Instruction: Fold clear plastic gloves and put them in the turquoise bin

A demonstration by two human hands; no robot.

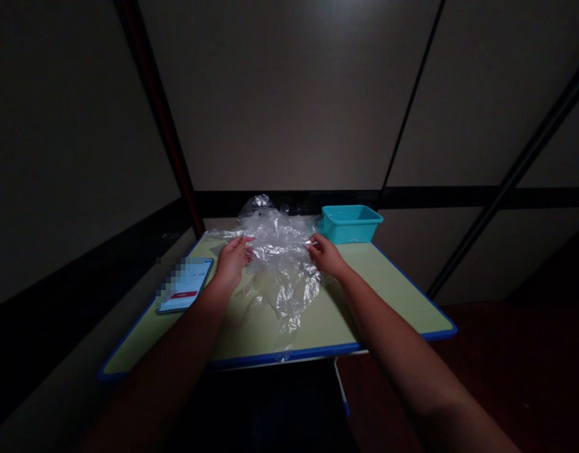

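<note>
A crumpled, clear plastic bag (282,251) spreads over the middle of the small table, its lower end trailing toward the near edge. My left hand (233,259) pinches its left side between thumb and fingers. On the opposite side, my right hand (324,253) grips the plastic with fingers closed. The stretch between both hands is pulled fairly wide, with more loose plastic bunched behind it. Whether anything lies inside the folds I cannot tell.
A turquoise plastic basket (351,225) stands at the table's back right corner. Left of my left hand lies a tablet (188,286) with its screen lit. The yellow-green table (393,302) has a blue rim, and wall panels (280,94) rise behind it.
</note>
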